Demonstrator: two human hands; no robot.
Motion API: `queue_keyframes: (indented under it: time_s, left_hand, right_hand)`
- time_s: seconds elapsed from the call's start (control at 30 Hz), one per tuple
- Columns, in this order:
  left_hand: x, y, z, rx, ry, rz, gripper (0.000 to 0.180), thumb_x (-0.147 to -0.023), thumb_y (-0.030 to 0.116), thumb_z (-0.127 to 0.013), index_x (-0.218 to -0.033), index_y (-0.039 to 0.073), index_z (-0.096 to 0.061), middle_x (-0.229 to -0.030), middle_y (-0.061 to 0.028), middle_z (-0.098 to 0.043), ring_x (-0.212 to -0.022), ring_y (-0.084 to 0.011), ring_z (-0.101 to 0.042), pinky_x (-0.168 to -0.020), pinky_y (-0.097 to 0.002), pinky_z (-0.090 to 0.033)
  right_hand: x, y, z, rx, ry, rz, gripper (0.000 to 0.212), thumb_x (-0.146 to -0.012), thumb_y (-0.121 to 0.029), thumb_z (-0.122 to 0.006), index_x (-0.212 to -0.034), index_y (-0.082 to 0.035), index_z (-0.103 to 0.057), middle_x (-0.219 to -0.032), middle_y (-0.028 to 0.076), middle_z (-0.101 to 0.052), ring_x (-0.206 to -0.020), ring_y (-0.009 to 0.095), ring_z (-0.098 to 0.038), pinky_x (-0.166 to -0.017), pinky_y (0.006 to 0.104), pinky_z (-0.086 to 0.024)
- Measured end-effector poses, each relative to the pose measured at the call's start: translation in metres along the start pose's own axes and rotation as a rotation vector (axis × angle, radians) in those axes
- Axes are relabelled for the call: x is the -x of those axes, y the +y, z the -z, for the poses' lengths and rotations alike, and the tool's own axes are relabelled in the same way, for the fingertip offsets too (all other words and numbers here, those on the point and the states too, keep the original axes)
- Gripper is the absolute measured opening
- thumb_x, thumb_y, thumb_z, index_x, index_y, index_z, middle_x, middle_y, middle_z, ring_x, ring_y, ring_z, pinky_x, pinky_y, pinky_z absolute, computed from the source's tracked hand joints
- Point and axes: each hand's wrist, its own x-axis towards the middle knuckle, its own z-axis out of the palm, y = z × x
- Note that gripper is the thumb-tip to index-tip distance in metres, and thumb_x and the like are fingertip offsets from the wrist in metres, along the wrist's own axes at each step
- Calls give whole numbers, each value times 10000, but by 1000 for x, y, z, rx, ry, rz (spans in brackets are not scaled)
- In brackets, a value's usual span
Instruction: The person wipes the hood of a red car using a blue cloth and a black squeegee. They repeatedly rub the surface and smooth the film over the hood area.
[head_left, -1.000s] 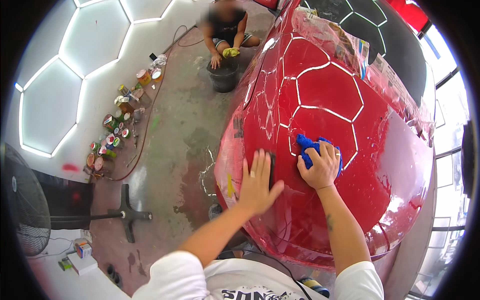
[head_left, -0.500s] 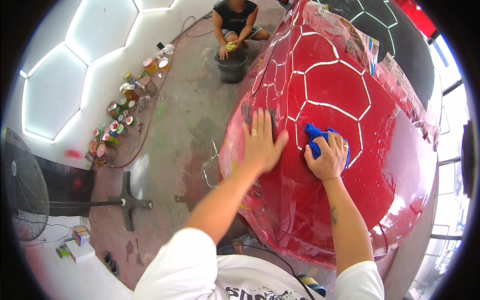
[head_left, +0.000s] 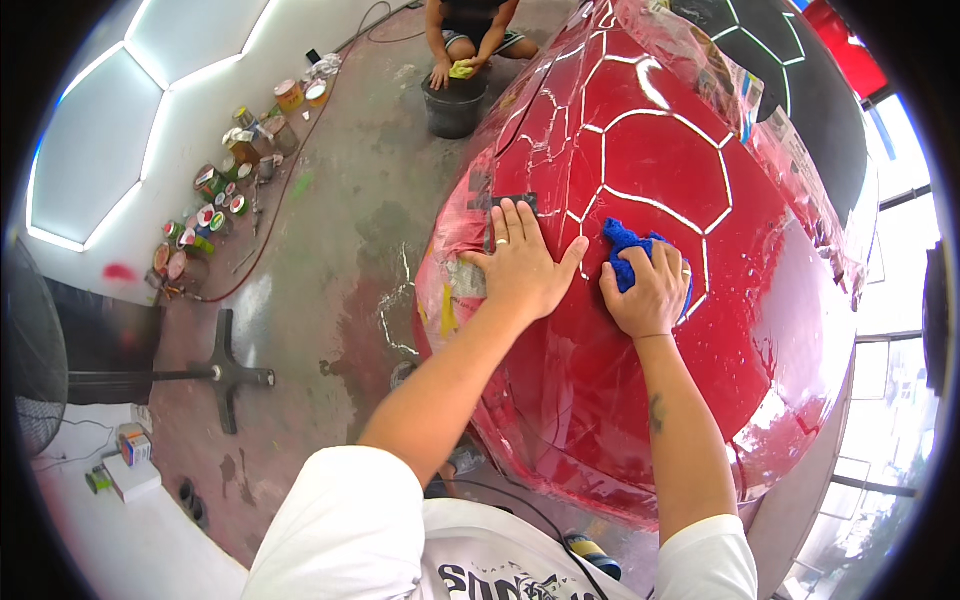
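Note:
My right hand (head_left: pixel 650 290) grips a crumpled blue cloth (head_left: pixel 628 243), its fingers curled over it and pressed to the glossy red car panel (head_left: pixel 660 375). To its left, my left hand (head_left: pixel 525 265) lies flat on the panel's edge with the fingers stretched out and the thumb apart. A dark flat patch (head_left: pixel 520 201) shows at its fingertips; I cannot make out whether it is loose or part of the car. Pinkish masking film (head_left: pixel 458 235) runs down beside that hand. Water drops dot the red paint right of the cloth.
A person (head_left: pixel 470 40) crouches ahead, holding a yellow-green cloth (head_left: pixel 461 70) over a black bucket (head_left: pixel 455 108). Paint cans (head_left: pixel 205 215) and a red hose (head_left: pixel 270 225) lie along the left wall. A fan's base (head_left: pixel 222 372) stands lower left. Masking paper (head_left: pixel 740 95) borders the windscreen.
My left hand has shifted slightly against the panel, baring more film beside it. The blue cloth stays under my right hand. The whole view has shifted a little.

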Motion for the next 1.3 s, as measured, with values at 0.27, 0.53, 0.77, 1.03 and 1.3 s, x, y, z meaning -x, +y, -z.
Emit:
queue_keyframes:
  time_s: [0.27, 0.53, 0.77, 1.03, 1.3]
  left_hand:
    - [73, -11, -33, 27, 10, 20, 1063, -1132, 717, -455, -1792, -70, -180, -1891, -288, -153, -1771, -408, -130, -1294, -856, -21]
    - [58, -40, -25, -172, 105, -344, 1136, -1106, 766, -463, -1733, -158, -257, -1818, -379, -275, -1730, -491, -223, -1350, -757, -17]
    - [-78, -44, -4, -116, 240, -356, 1085, -1109, 712, -511, -1700, -176, -311, -1776, -409, -327, -1701, -555, -240, -1360, -737, -87]
    - [-38, -45, 0, -76, 141, -470, 1072, -1101, 636, -587, -1691, -205, -280, -1781, -450, -252, -1700, -578, -206, -1368, -714, -105]
    - [86, -53, -40, 180, 35, -518, 1142, -1064, 603, -669, -1717, -198, -182, -1791, -481, -137, -1694, -643, -125, -1375, -715, -127]
  right_hand:
    - [-2, -2, 3, -24, -18, -16, 270, -847, -401, -847, -936, -154, -780, -1081, 103, -731, -1195, 336, -677, -1047, 540, -499]
    - [-1, 1, 5, -12, -17, -34, 274, -831, -399, -867, -953, -168, -783, -1147, 119, -737, -1228, 348, -672, -1061, 563, -495]
    - [-6, -6, 8, -31, -44, -40, 290, -818, -402, -868, -958, -161, -787, -1140, 127, -736, -1231, 368, -668, -1063, 586, -489]
    - [-8, -2, 12, -25, -20, -52, 280, -814, -390, -868, -941, -154, -787, -1143, 130, -746, -1239, 373, -681, -1059, 572, -503]
    - [-6, 0, 12, -18, -10, -46, 273, -818, -389, -864, -932, -155, -782, -1102, 115, -741, -1227, 358, -684, -1037, 583, -509]
